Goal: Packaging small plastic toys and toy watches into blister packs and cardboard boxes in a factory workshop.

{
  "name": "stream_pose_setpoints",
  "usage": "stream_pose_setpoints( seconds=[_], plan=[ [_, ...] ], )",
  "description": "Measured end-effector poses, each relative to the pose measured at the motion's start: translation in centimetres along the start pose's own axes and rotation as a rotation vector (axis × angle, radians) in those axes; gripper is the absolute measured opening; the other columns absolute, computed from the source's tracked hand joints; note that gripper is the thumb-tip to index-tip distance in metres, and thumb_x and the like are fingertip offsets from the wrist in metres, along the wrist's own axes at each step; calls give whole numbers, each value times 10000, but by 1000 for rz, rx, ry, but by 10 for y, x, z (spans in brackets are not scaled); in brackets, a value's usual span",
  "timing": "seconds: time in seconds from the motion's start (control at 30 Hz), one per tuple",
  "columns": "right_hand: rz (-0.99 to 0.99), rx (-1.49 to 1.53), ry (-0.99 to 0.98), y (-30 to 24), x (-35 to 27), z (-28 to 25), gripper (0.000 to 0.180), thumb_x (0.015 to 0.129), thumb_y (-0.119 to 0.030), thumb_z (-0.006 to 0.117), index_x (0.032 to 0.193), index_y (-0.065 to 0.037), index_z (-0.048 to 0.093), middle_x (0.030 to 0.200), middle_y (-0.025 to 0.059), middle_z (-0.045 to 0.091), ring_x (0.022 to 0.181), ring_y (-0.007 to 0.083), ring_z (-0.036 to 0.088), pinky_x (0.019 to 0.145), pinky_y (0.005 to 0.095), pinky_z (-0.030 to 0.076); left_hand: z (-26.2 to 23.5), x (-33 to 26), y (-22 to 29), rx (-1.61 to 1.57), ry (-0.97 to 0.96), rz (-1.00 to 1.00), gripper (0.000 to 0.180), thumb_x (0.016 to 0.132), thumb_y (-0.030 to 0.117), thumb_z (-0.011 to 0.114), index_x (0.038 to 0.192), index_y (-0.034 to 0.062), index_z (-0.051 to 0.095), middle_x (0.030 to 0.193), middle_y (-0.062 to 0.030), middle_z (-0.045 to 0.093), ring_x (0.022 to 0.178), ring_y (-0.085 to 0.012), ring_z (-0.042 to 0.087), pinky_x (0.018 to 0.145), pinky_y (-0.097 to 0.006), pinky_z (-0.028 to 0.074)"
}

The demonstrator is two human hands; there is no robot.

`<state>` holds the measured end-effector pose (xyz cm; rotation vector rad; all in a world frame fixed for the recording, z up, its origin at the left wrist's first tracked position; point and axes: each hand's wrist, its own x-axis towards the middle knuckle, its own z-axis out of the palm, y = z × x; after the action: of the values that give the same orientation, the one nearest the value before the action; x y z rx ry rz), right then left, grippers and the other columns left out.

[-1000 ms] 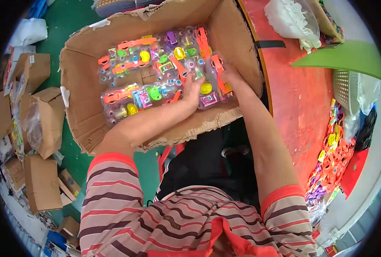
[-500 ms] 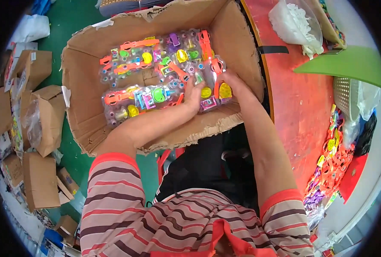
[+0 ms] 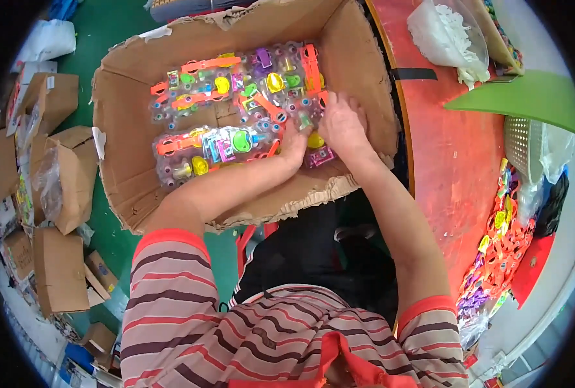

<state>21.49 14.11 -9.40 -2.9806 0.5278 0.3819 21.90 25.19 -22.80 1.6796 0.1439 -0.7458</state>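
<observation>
Both hands, the left hand (image 3: pixel 294 145) and the right hand (image 3: pixel 342 123), rest inside a large open brown cardboard box (image 3: pixel 126 168). Under and ahead of them lie clear plastic packs of toys (image 3: pixel 236 110) in orange, green, yellow and purple. Well to the left of the hands, smaller brown cartons (image 3: pixel 58 187) stand on the floor. Ahead-right of the hands, a clear plastic bag (image 3: pixel 446 35) with white contents sits on the red table (image 3: pixel 455 161).

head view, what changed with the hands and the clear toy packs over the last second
The right hand shifted from the box's right wall inward onto the clear plastic packs of colourful toys. The left hand stayed pressed on the near packs. The large brown cardboard box and orange table did not move.
</observation>
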Motion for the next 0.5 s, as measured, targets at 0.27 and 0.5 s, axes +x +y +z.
stream_pose_setpoints(
  seconds=[0.27,0.5],
  plan=[
    [181,360,-457,6,0,15,366,817,-161,528,1140,11,547,1041,307,624,1013,421,613,852,495,504,-23,-17,40,-109,-211,-162,655,816,115,574,1417,-2,342,1344,-134,494,1105,-240,513,939,-333,401],
    [222,336,-538,15,7,45,283,822,-179,555,1022,-9,661,1104,260,627,1070,391,601,897,475,489,-58,-23,98,52,-266,162,386,811,57,509,1191,34,575,1174,-150,585,1025,-271,576,920,-366,435]
  ],
)
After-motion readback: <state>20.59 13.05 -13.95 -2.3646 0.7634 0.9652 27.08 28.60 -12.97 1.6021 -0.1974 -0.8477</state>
